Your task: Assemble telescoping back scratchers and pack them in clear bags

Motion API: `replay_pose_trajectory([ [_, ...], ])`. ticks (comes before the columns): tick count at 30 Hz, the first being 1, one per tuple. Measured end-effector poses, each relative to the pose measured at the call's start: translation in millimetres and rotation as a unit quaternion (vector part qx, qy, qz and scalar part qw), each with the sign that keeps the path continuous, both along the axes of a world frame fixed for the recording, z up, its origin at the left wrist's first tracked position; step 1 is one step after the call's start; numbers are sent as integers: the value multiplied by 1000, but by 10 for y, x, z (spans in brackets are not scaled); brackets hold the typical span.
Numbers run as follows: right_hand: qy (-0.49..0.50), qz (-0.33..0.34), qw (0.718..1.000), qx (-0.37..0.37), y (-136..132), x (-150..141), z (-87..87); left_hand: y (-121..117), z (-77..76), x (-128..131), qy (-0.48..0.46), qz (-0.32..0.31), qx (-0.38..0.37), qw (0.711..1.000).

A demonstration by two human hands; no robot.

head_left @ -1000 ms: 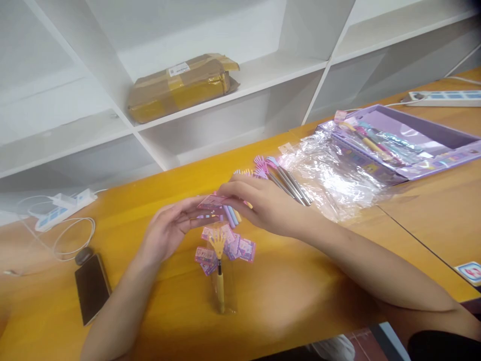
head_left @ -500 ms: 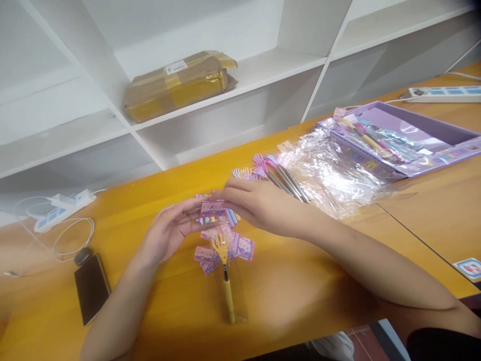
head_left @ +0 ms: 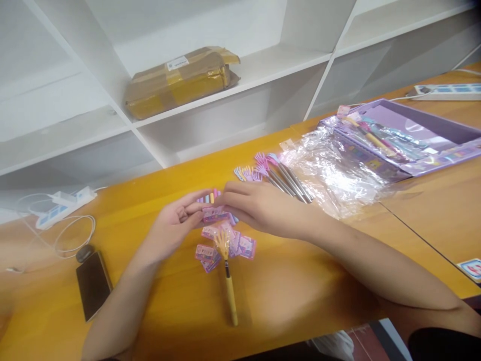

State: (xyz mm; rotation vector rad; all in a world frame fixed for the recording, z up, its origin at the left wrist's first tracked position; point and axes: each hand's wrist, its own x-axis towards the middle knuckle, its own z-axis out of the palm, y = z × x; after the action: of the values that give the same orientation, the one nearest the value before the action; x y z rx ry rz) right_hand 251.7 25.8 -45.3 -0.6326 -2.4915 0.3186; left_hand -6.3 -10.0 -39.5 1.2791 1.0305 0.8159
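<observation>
A small pink and purple header card (head_left: 215,214) stands between my two hands. My left hand (head_left: 175,220) pinches its left end with thumb and fingers. My right hand (head_left: 259,205) is closed at the card's right end, its fingertips partly hidden. Below the card, a yellow hand-shaped back scratcher (head_left: 231,296) with a black-ringed neck shows in a clear bag. Around its head lie several loose pink cards (head_left: 246,246). Behind my fingers, a few pastel handle ends (head_left: 210,197) peek out.
Back scratchers with metal rods (head_left: 291,178) lie beyond my right hand, beside crumpled clear bags (head_left: 334,165). A purple box (head_left: 447,160) holds more scratchers. At left are a phone (head_left: 93,286) and a power strip (head_left: 65,206). A taped carton (head_left: 180,82) sits on the shelf.
My left fingers, stretched out before, have bent and the thumb now presses against the card. The card has lowered slightly. My right hand has barely moved.
</observation>
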Motion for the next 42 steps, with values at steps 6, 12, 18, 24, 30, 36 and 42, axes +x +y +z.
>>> replay_pose_trajectory([
  [6, 2, 10, 1000, 3, -3, -2, 2, -3, 19, 9, -11, 12, -2, 1000],
  [12, -9, 23, 1000, 10, -27, -21, 7, 1, 7, 8, -16, 34, 7, 999],
  [18, 11, 38, 999, -8, -31, -37, -1, -12, 59, 62, -33, 50, -2, 998],
  [24, 20, 48, 998, -18, -42, -56, -47, -24, 93, 80, -49, 68, -1, 996],
  [30, 43, 50, 998, -22, -53, -76, -78, -29, 84, 98, -91, 82, 14, 992],
  [36, 50, 34, 998, -24, -74, -86, -78, -37, 83, 128, -97, 88, 14, 991],
  [42, 108, -21, 993, -38, -85, -125, -98, -78, 67, 164, -105, 89, -1, 990],
])
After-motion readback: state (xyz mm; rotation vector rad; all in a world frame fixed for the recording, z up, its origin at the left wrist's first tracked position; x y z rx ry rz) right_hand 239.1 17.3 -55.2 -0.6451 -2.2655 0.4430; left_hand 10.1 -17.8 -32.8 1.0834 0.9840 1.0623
